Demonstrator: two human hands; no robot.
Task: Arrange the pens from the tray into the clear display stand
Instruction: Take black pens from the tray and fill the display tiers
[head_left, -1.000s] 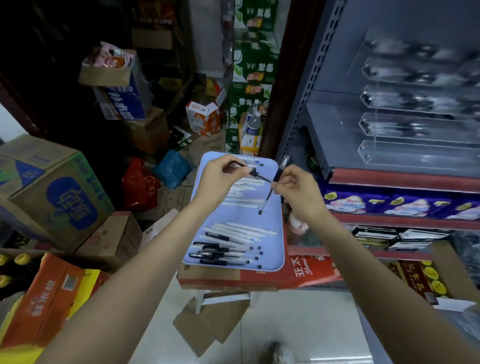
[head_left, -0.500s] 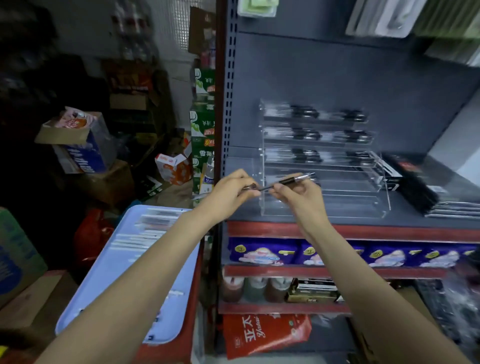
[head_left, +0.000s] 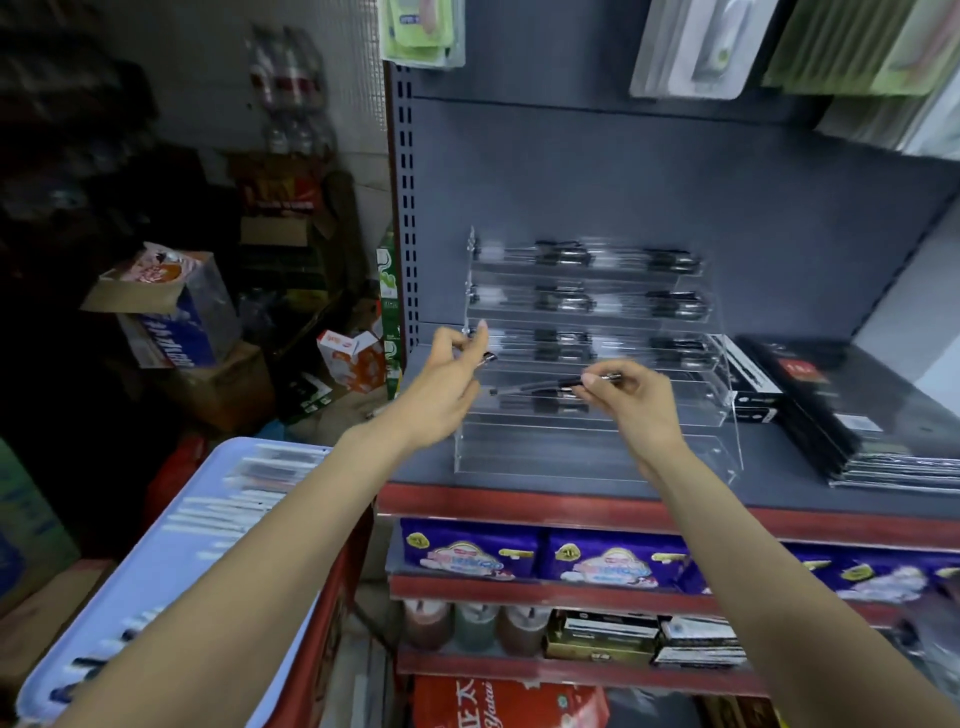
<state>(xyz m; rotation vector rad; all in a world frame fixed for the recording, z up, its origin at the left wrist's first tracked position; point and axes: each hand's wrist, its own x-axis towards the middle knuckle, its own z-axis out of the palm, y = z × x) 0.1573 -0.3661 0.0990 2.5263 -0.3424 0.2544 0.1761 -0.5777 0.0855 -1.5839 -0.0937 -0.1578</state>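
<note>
Pinched between thumb and fingertips of the right hand (head_left: 631, 395), a dark pen (head_left: 545, 386) lies level in front of a middle tier of the clear display stand (head_left: 722, 457). Left hand (head_left: 449, 376) is raised at the stand's left edge, fingers loosely spread; a small dark piece sits at its fingertips, but whether it is gripped cannot be told. Upper tiers already carry pens. Blue tray (head_left: 171, 577), lower left, holds blurred pens. Stand rests on the grey shelf (head_left: 789, 493).
</note>
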